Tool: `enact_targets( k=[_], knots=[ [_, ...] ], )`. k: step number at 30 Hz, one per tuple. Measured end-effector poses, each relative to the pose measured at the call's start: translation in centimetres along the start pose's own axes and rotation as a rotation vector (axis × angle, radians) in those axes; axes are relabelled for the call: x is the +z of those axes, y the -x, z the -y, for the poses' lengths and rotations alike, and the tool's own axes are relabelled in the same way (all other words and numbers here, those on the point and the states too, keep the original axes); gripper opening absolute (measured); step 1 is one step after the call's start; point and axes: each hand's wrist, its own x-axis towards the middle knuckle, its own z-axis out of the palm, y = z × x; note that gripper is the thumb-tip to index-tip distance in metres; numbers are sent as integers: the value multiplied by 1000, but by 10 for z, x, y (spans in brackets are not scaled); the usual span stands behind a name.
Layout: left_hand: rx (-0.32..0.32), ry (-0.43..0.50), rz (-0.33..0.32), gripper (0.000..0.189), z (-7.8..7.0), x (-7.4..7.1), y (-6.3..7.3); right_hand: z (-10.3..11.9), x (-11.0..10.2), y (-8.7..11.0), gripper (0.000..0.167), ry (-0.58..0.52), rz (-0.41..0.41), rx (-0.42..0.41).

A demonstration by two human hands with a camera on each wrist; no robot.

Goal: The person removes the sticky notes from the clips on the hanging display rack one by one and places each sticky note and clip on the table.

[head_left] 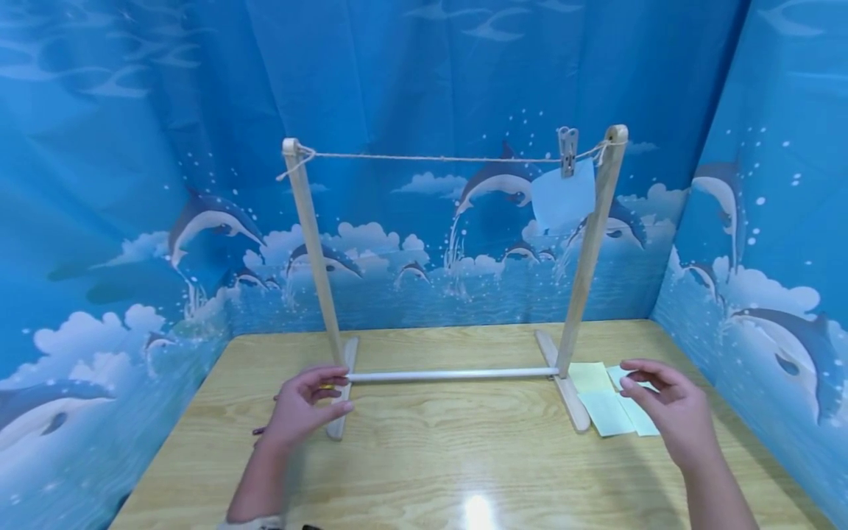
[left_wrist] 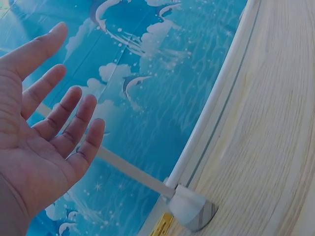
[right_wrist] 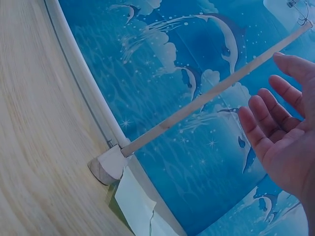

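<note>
My left hand [head_left: 305, 408] is held in the air near the foot of the left wooden post [head_left: 316, 258], its fingers relaxed and apart, with nothing in them. My right hand [head_left: 676, 416] hovers beside several pale paper squares [head_left: 606, 414] on the table, also holding nothing. Between the two posts runs a string [head_left: 430, 157]. Close to its right end, a metal clip [head_left: 567, 151] pins a light blue paper square [head_left: 563, 195] to it. A gold clip [left_wrist: 162, 225] shows by the left foot in the left wrist view; the rest of it is cut off.
A white rod [head_left: 450, 375] joins the feet of the stand near the table top. The right post [head_left: 586, 272] rises left of my right hand. Small dark items [head_left: 258, 431] lie partly behind my left hand. Dolphin-printed curtains [head_left: 411, 88] enclose the wooden table [head_left: 424, 456].
</note>
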Motion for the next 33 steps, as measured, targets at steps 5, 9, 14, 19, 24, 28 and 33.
enact_targets(
  k=[5, 9, 14, 19, 24, 28, 33],
  knots=[
    [-52, -18, -21, 51, -5, 9, -4, 3, 2, 0, 24, 4, 13, -15],
    [-53, -24, -17, 49, -8, 14, -7, 6, 4, -1, 24, 12, 34, -19],
    [-49, -16, 0, 50, -9, 19, -9, 10, 9, -2, 27, 37, 60, -1],
    [-59, -16, 5, 50, -13, 25, -11, 13, 11, -3, 29, 94, 50, 47],
    [-88, -30, -3, 51, -19, 32, -16, 16, 12, -6, 29, 126, 57, 65],
    [-88, -22, 10, 53, -24, 37, -21, 19, 14, -10, 29, 138, 69, 58],
    [-41, -26, 34, 51, -28, 43, -29, 21, 16, -18, 27, 105, 106, 3]
  ],
)
